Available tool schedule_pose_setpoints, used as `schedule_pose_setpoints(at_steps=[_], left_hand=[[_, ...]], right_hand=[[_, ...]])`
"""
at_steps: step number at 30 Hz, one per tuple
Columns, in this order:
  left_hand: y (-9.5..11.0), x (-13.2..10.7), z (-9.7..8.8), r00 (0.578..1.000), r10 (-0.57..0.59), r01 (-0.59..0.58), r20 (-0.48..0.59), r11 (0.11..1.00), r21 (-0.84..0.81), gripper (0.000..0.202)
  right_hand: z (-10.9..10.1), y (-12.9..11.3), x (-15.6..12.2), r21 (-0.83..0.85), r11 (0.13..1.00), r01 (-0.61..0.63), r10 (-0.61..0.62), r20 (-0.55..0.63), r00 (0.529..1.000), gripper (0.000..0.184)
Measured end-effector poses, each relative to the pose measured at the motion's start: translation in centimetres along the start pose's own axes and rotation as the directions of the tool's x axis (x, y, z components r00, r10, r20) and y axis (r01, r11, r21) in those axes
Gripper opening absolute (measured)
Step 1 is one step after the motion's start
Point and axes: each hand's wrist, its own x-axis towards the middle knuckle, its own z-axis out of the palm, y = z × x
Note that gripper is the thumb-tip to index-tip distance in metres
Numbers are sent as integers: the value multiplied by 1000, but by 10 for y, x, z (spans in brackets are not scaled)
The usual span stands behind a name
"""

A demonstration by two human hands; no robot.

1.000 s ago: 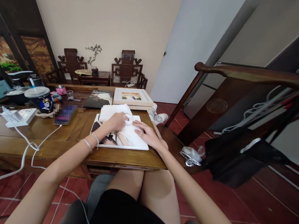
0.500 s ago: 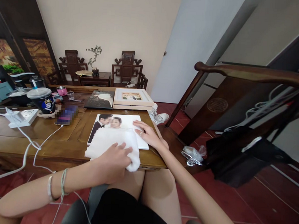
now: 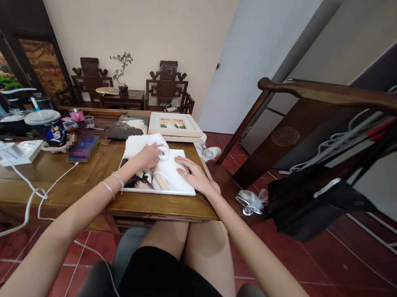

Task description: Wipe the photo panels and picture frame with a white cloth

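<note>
A long brown wooden surface (image 3: 81, 190) runs across the view from the left, seen from above by a seated person whose bare arms reach forward over it. To the right, a dark wooden chair (image 3: 323, 91) stands on the red tiled floor with a black bag (image 3: 309, 204) slumped against it.

On the near right part of the surface lies a large, flat, white-edged photo print (image 3: 171, 182), face up. Just beyond it sits a cream-framed picture (image 3: 175, 124), and a dark unframed print (image 3: 127, 127) lies beside that on the left.

A soft white cloth (image 3: 141, 143) covers the far left corner of the photo print, spilling onto the wood behind it. The left hand (image 3: 149, 156) rests on this cloth, its fingers curled down and gripping a bunched fold of it against the print. Two thin bracelets circle that wrist. The right hand (image 3: 193, 175) lies on the right side of the print, its fingers released and spread flat, pressing on the surface of the print; one finger wears a ring.

Further left stand a dark lidded drink cup with a straw (image 3: 50, 128), a white power strip (image 3: 16, 151) with a white cable (image 3: 34, 196) trailing off the edge, and a phone (image 3: 83, 148) lying flat.
</note>
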Motion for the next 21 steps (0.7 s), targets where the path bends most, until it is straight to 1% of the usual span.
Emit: schedule_pose_setpoints(at_steps=[2,3,5,7,9,11,13,16,18,19,21], left_hand=[[-2,2,1,999,-50,49,9,993,104,33],[-1,0,0,998,-61,58,20,990,126,34],[5,-9,-6,996,-70,63,50,988,141,34],[16,-25,-13,995,-60,48,83,989,142,33],[32,-47,-20,992,-41,24,120,990,138,32],[52,-72,-25,988,-23,3,154,992,127,32],[74,-97,-28,982,3,-23,189,994,105,38],[100,-125,-28,969,26,-46,247,996,77,37],[106,-133,-29,966,31,-48,258,997,61,35],[105,-133,-30,965,32,-46,260,998,48,35],[96,-127,-34,966,37,-42,257,999,16,37]], right_hand=[[0,-1,0,0,1000,1,-1,-4,1000,37],[0,-1,0,-1,1000,2,-2,-4,1000,37],[0,-1,0,-1,1000,5,-5,-4,1000,37],[1,0,0,2,1000,5,-5,-1,1000,36],[1,0,0,7,1000,3,-3,-2,1000,36],[1,0,0,11,1000,2,-2,-5,1000,36],[1,1,0,15,1000,2,-2,-9,1000,36],[1,1,0,26,1000,3,-2,-12,1000,35],[1,1,0,29,1000,2,-1,-11,1000,34],[1,1,0,28,1000,2,-1,-9,1000,34],[1,1,0,24,1000,2,-2,-4,1000,35]])
